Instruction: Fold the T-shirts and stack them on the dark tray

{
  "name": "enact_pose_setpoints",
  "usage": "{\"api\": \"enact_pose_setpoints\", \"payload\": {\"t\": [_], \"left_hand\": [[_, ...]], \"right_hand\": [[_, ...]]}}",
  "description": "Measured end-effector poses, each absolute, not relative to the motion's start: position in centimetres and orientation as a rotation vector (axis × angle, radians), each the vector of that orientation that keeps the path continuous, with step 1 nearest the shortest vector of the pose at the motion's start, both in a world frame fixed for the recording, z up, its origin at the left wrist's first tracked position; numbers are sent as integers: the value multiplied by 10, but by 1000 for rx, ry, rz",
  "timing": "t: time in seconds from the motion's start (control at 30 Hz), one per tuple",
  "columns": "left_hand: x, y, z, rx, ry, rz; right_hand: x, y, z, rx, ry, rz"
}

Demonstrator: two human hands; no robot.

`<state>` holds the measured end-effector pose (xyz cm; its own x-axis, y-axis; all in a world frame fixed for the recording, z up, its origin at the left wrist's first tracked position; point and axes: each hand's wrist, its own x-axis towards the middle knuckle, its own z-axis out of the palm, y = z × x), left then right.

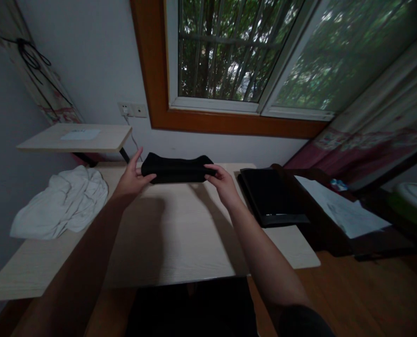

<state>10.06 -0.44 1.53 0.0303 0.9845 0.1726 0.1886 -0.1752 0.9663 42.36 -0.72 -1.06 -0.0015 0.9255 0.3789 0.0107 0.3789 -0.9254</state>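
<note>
A black folded cloth (177, 171) lies across the far part of the pale wooden desk (190, 234), its upper edge uneven. My left hand (131, 180) grips its left end, thumb in front and at least one finger stretched upward behind. At the right end, my right hand (222, 181) pinches the cloth between thumb and fingers. Some fingertips of both hands are hidden by the fabric. To the right of my right hand rests a flat black stack (270, 194), apparently folded fabric with a greyish front edge.
A crumpled white cloth (63, 201) lies at the left of the desk. Behind it stands a small raised shelf (40, 140) with a paper (80, 135) on it. Right of the desk, white sheets (338, 208) lie on a dark surface. A window (236, 51) is ahead.
</note>
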Motion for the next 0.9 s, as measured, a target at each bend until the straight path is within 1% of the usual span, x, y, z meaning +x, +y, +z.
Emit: {"api": "enact_pose_setpoints", "payload": {"t": [0.1,0.17,0.23,0.33,0.53,0.73,0.9], "left_hand": [[92,-22,-18,1585,1360,1094],[85,-37,-48,1698,1415,926],[78,-50,-76,1766,1330,789],[70,-66,-99,1675,1210,713],[73,-74,-102,1476,1171,716],[93,-64,-111,1511,1262,865],[101,-71,-108,1512,1287,791]], "right_hand": [[432,-20,-34,-1004,-1509,927],[439,-31,-62,-1062,-1577,1018],[446,-41,-89,-1082,-1629,1126],[454,-54,-116,-1219,-1677,1112],[452,-62,-121,-1297,-1561,1143],[436,-54,-128,-1354,-1492,956],[436,-59,-129,-1375,-1518,900]]}}
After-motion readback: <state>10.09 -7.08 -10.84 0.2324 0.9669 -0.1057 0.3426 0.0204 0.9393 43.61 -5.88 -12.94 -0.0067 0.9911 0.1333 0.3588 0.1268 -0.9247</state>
